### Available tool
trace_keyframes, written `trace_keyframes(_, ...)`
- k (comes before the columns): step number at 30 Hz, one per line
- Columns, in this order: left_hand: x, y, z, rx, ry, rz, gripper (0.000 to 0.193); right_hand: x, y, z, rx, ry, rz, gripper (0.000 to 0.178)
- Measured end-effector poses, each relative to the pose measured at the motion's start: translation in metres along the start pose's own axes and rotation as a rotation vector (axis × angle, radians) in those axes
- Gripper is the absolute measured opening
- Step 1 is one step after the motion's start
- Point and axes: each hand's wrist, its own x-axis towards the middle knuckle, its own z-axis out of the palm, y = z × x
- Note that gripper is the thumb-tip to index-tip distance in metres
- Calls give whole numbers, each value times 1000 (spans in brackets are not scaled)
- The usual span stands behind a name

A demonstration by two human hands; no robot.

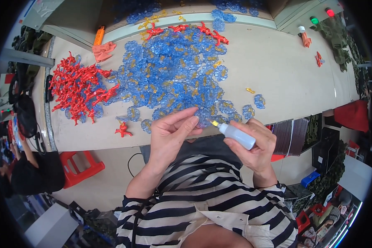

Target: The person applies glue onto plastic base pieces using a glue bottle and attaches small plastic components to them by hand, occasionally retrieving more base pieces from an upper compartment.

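My left hand is closed in a pinch at the near edge of the pile, thumb and fingers on a clear blue plastic piece, which the fingertips partly hide. In my right hand is a small translucent squeeze bottle, tilted so its yellow nozzle points at that piece. Whether the tip touches it I cannot tell. Just beyond spreads a heap of clear blue pieces, many with yellow parts in them. To its left lies a pile of red plastic figures. One red figure lies apart near the front edge.
Several red figures line the heap's far edge below a shelf. An orange-handled tool and an orange cloth lie back left. At right are a white-capped bottle and a small red figure. A red stool stands left.
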Motion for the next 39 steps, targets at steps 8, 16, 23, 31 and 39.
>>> trace_keyframes(8,-8,-7,7,-44,-116,-15,25,23,37,0,106,243,236,32)
trace_keyframes(16,-11,-15,13,-47,-164,-68,25,37,50,6,18,157,285,31)
trace_keyframes(23,-10,-17,14,-38,-175,-64,25,28,65,-22,-557,130,143,22)
trace_keyframes(31,-9,-15,15,-51,-157,-71,25,30,36,-24,-355,140,221,17)
trace_keyframes(39,-9,-19,17,-61,-132,-60,23,0,13,-3,62,-33,11,21)
